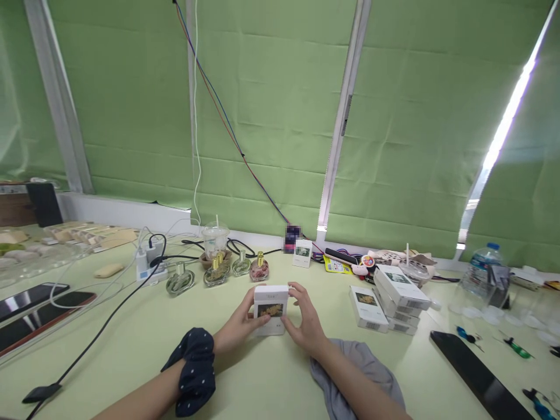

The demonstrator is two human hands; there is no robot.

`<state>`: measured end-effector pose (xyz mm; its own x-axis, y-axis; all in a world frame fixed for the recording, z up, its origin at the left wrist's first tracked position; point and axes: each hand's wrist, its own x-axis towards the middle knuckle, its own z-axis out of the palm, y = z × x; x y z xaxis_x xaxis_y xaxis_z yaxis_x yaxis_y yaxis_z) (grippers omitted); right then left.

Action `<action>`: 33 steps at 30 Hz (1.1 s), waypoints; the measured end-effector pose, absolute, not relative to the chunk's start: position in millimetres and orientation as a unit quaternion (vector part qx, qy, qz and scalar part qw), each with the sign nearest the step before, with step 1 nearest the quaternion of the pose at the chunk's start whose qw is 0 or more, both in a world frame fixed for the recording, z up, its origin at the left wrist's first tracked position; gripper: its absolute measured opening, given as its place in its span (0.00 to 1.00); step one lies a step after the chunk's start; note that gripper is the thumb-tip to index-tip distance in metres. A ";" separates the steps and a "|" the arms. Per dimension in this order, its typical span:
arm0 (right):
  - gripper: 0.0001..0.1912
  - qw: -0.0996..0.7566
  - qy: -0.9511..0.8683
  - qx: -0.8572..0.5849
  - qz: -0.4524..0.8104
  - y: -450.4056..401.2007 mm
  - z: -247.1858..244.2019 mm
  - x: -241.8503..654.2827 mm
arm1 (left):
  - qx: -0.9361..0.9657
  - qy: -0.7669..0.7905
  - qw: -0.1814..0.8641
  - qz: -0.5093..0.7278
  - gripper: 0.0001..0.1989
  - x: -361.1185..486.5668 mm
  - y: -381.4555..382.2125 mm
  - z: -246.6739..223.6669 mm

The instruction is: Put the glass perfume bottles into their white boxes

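A small white box [271,326] with a dark picture on its front stands upright on the table between my hands. My left hand [245,319] is closed on its left side, the thumb lying across the picture. At the box's right edge, my right hand [306,321] holds it with thumb and fingers curved. Beyond the box are several glass perfume bottles, among them a pink one [259,269] with a gold cap and a clear one [180,281] at the left. Another white box [302,254] stands upright farther back.
At right lie a single white box [368,308] and a stack of white boxes [400,286]. A long black device [476,373] lies near the right edge. Left are a power strip [149,268], cables and tablets [44,315]. A plastic cup [215,238] stands at the back.
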<state>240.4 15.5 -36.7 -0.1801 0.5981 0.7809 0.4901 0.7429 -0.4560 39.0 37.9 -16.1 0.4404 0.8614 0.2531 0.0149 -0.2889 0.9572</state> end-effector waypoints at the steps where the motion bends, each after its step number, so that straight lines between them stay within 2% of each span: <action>1: 0.25 0.531 -0.768 -0.357 0.017 12.6 -34.4 239.9 | 0.686 0.324 0.499 0.420 0.27 38.5 37.8 -14.5; 5: 0.21 0.532 -0.780 -0.327 -0.044 3.8 -26.3 240.4 | 0.687 0.330 0.502 0.409 0.24 37.2 37.2 -9.7; 8: 0.23 0.520 -0.800 -0.291 -0.070 0.7 -23.0 242.8 | 0.689 0.325 0.509 0.401 0.25 36.7 37.4 -9.6; 12: 0.25 0.467 -0.835 -0.269 -0.114 -0.3 -21.0 244.1 | 0.694 0.311 0.509 0.403 0.25 36.4 36.1 -8.1; 16: 0.24 0.419 -0.857 -0.269 -0.136 0.6 -21.4 242.7 | 0.708 0.270 0.520 0.395 0.27 35.5 37.3 -8.5; 22: 0.23 0.422 -0.852 -0.271 -0.150 2.1 -24.9 242.6 | 0.718 0.227 0.548 0.365 0.38 32.6 44.9 -15.9; 27: 0.22 0.434 -0.846 -0.275 -0.138 1.5 -24.0 241.3 | 0.713 0.244 0.536 0.381 0.23 34.5 40.6 -12.3; 33: 0.16 0.491 -0.827 -0.256 -0.098 -0.9 -22.1 243.2 | 0.711 0.266 0.517 0.396 0.19 39.2 35.9 -15.0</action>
